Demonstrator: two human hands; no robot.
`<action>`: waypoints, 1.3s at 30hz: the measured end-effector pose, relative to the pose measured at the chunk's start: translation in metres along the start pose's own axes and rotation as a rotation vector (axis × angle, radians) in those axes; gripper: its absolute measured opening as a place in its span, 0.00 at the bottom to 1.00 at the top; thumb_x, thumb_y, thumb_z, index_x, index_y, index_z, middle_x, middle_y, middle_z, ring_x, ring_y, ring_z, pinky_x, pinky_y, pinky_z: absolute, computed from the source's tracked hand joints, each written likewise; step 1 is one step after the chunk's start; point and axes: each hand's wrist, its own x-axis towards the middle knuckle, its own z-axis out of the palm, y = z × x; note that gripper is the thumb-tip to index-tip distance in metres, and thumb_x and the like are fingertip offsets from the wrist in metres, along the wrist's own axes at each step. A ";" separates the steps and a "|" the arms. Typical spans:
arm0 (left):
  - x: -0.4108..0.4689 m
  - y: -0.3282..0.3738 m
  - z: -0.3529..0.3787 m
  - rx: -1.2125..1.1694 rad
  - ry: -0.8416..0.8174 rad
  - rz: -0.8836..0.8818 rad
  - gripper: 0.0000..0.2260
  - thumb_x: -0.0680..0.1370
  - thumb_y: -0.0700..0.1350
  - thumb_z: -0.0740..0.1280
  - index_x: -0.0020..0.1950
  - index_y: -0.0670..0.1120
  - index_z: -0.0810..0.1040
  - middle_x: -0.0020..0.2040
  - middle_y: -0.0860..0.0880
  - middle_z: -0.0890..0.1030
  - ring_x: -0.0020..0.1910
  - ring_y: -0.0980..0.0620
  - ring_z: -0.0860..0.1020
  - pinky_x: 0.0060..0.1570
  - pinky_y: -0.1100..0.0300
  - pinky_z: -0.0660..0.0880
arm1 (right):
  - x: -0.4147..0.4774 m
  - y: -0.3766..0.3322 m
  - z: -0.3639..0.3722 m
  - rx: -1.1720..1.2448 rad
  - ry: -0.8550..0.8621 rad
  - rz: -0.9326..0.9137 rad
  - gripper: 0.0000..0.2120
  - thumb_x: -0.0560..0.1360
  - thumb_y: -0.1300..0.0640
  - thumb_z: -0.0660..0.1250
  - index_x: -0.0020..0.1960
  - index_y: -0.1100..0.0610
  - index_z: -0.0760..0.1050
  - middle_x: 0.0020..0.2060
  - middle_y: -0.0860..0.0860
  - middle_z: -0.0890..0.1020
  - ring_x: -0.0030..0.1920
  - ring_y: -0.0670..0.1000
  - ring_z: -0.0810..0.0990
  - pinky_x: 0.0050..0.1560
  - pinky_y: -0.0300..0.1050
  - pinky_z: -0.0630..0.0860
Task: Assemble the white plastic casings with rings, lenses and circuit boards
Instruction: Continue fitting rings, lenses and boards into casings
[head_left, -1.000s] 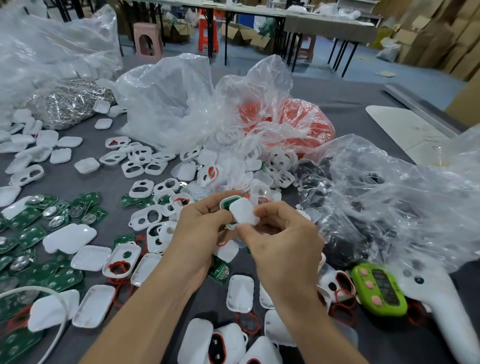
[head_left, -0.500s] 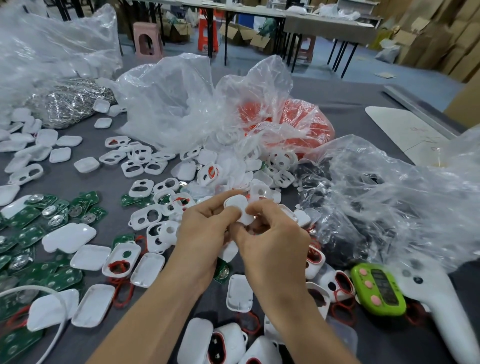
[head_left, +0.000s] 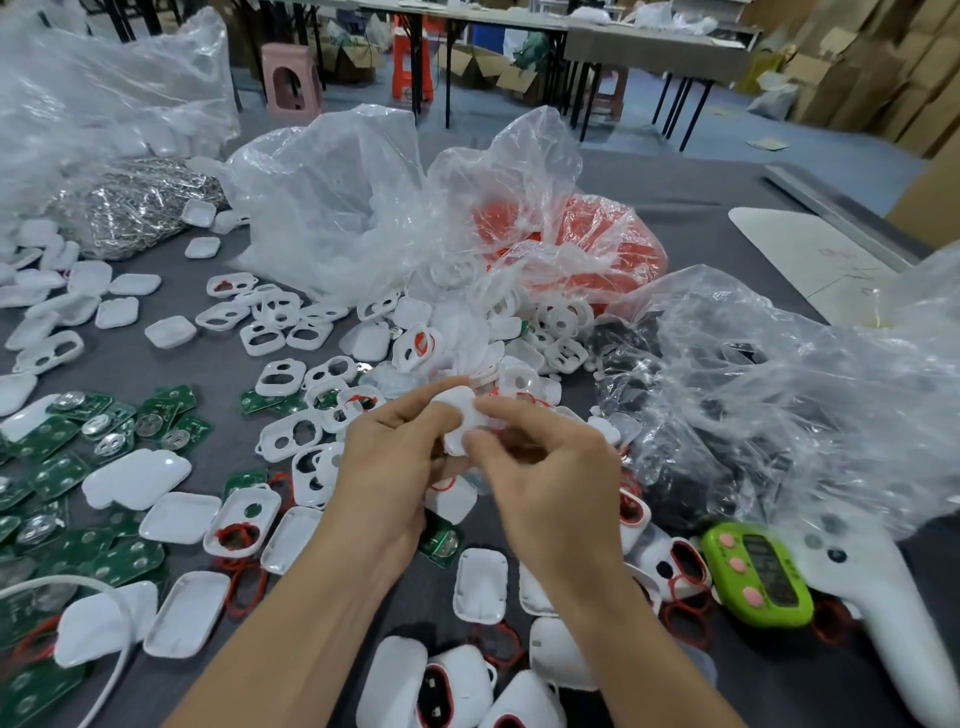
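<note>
Workshop w/ folding tables & cardboard boxes at the back; in front of me was a grey table (head_left: 675, 208) buried in parts. My left hand (head_left: 387, 467) & right hand (head_left: 545, 483) met above the middle of it. Both were pinching one white casing (head_left: 460, 415) btwn thumbs & fingertips, held up off the table, resting on nothing. Couldn't tell whether ring, lens or board sat inside it, since my fingers covered most of it. It looked like I was pressing 2 halves together, but that's a guess. Done, as far as I could judge: a few closed units (head_left: 467, 675) w/ red showing at the windows lay nearest me at the bottom edge. Left to do: plenty. Green circuit boards (head_left: 57, 467) were piled on the left, casing fronts (head_left: 280, 376) w/ cut-outs were scattered centre-left, and plain back shells (head_left: 179, 517) lay beside them. Loose red rings (head_left: 244, 577) lay on the cloth, & a red-filled bag (head_left: 597, 234), prob. more rings, sat further back. So early days: a handful done vs. dozens of pcs waiting. A green timer (head_left: 756, 577) sat to my right.
</note>
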 end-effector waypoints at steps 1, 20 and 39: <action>0.001 0.000 0.000 -0.014 -0.021 -0.003 0.14 0.78 0.31 0.64 0.52 0.43 0.88 0.44 0.45 0.88 0.38 0.49 0.85 0.31 0.62 0.79 | 0.004 0.002 -0.003 0.067 -0.005 0.070 0.08 0.72 0.57 0.77 0.50 0.47 0.87 0.39 0.39 0.86 0.39 0.41 0.84 0.44 0.35 0.79; 0.003 -0.004 -0.007 0.041 -0.303 0.016 0.10 0.77 0.37 0.69 0.56 0.43 0.86 0.57 0.41 0.86 0.51 0.46 0.85 0.50 0.51 0.84 | 0.007 0.005 -0.016 0.321 -0.045 0.336 0.03 0.71 0.56 0.77 0.45 0.51 0.88 0.33 0.46 0.86 0.31 0.43 0.81 0.39 0.42 0.78; -0.002 -0.005 -0.001 0.264 -0.137 0.252 0.13 0.81 0.37 0.69 0.54 0.54 0.88 0.43 0.43 0.87 0.40 0.47 0.86 0.39 0.57 0.83 | 0.005 0.000 -0.017 0.469 -0.136 0.355 0.05 0.71 0.63 0.79 0.44 0.55 0.86 0.32 0.57 0.85 0.28 0.50 0.79 0.30 0.39 0.76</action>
